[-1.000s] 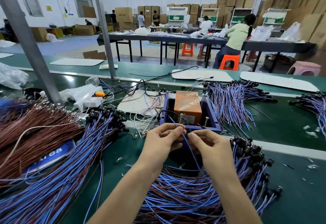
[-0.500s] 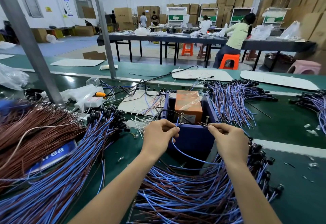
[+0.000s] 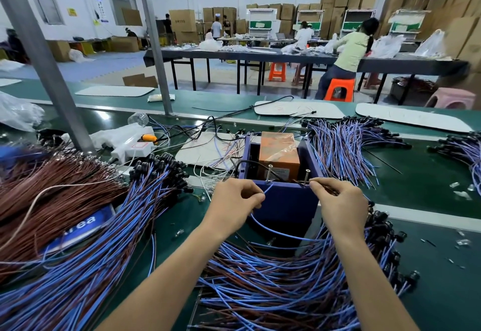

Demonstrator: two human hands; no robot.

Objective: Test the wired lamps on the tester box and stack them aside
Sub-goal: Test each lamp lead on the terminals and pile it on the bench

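The purple tester box (image 3: pixel 285 201) stands open-topped on the green bench, with an orange block (image 3: pixel 279 152) inside and two upright metal pins on its near rim. My left hand (image 3: pixel 235 200) pinches the blue lead (image 3: pixel 276 231) of one wired lamp near the left pin. My right hand (image 3: pixel 338 200) pinches that lamp's brown lead against the right pin (image 3: pixel 307 178). The blue lead loops down in front of the box. A large heap of blue-and-brown wired lamps (image 3: pixel 286 286) lies under my forearms.
A second pile of wired lamps (image 3: pixel 91 247) with black heads spreads at the left beside brown wires (image 3: pixel 44 195). More bundles (image 3: pixel 343 148) lie behind the box on the right. A white power strip (image 3: pixel 132 148) and a metal post (image 3: pixel 39 52) stand back left.
My hands have moved apart and up from the heap to the box rim, drawing one lamp's two leads out to the two pins.
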